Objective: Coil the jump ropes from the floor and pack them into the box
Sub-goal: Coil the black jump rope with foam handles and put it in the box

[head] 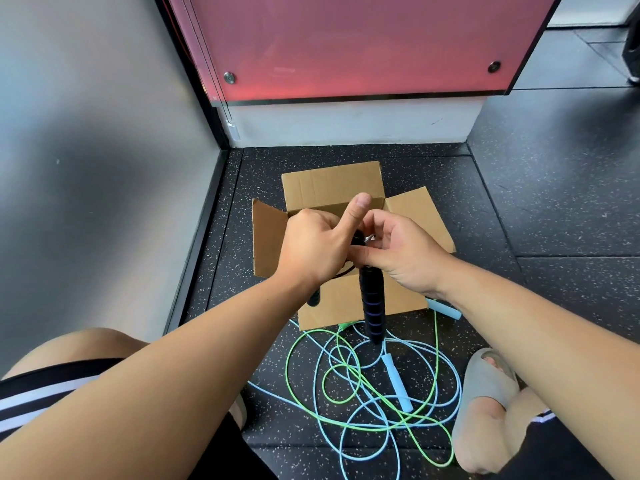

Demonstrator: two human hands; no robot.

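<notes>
In the middle of the frame, above the open cardboard box point(332, 185), I see both hands meeting on the black jump rope point(372, 306). The left hand point(311, 247) has its fingers curled round the rope's gathered cord, with the thumb sticking straight up. The right hand point(401, 251) pinches the top end of one ribbed black handle between thumb and fingers, so the handle hangs down from it in front of the box's near flap. The second black handle point(314, 299) dangles just under the left wrist.

Lower in the frame, on the speckled black floor point(554, 202), the green jump rope point(287, 367) and the light blue jump rope point(398, 384) lie tangled together in loose loops, well below both hands. A grey sandal point(485, 382) sits just right of the tangle.
</notes>
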